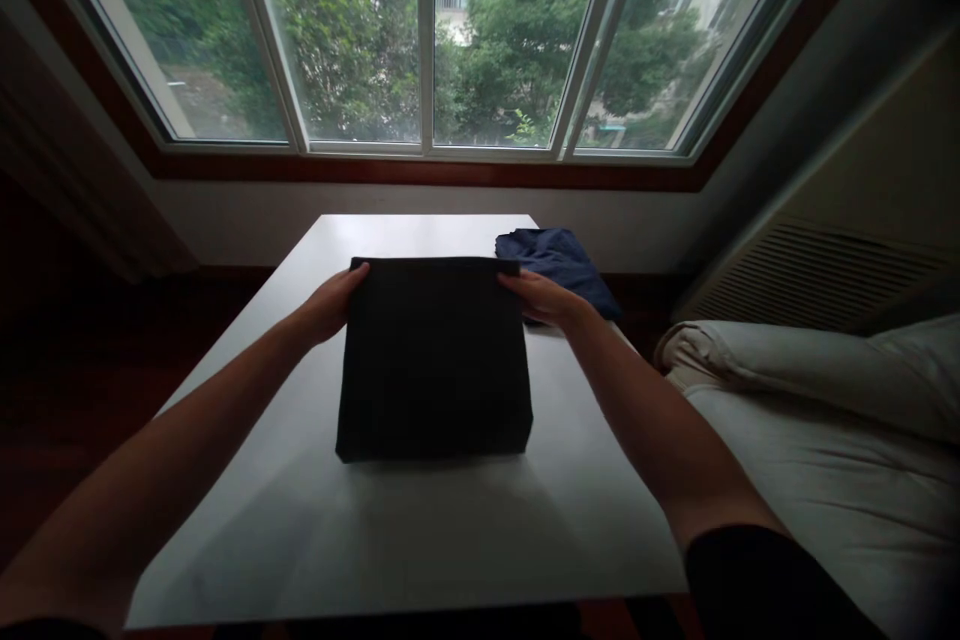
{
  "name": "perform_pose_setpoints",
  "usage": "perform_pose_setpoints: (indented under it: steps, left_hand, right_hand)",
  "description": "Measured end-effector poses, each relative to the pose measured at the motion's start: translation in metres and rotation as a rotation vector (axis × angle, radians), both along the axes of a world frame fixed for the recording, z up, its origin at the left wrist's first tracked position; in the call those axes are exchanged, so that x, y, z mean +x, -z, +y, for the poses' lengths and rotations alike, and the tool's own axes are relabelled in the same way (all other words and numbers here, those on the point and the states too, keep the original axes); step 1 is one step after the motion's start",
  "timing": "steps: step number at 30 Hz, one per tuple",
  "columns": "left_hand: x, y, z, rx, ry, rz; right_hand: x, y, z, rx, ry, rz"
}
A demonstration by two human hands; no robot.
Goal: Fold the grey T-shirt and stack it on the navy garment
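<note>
A black folded cloth lies flat as a neat rectangle in the middle of the white table. My left hand grips its far left corner, fingers curled over the edge. My right hand pinches the far right corner the same way. Both arms reach forward on either side of the cloth.
A crumpled dark blue garment sits at the table's far right, just behind my right hand. A bed with pale bedding stands right of the table. A wide window spans the far wall. Dark floor lies to the left.
</note>
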State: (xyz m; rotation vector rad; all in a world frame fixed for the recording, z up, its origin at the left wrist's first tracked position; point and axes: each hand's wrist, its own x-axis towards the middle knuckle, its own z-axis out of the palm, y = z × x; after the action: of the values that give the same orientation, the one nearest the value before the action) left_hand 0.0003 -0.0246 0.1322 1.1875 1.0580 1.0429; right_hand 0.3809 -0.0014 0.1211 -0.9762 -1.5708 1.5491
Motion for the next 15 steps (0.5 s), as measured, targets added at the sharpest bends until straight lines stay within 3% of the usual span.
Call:
perform_pose_setpoints:
  steps: [1, 3, 5, 8, 12, 15]
  left_hand:
    - [0.006, 0.01, 0.021, -0.023, -0.138, 0.046]
    - [0.014, 0.037, 0.051, -0.128, -0.268, 0.181]
    - [0.017, 0.067, 0.065, -0.185, -0.29, 0.32]
    - [0.013, 0.105, 0.07, -0.059, -0.276, 0.464]
    - [0.006, 0.126, 0.072, 0.159, -0.265, 0.486]
    - [0.0, 0.129, 0.072, 0.241, -0.313, 0.438]
  right_hand:
    - [-0.009, 0.01, 0.025, -0.031, 0.098, -0.028]
    - [-0.025, 0.034, 0.063, -0.106, 0.266, -0.223]
    - [-0.035, 0.062, 0.085, -0.153, 0.368, -0.439]
    - [-0.037, 0.099, 0.098, 0.044, 0.481, -0.64]
    - [-0.036, 0.124, 0.107, 0.402, 0.526, -0.625]
    - [-0.037, 0.13, 0.114, 0.45, 0.528, -0.566]
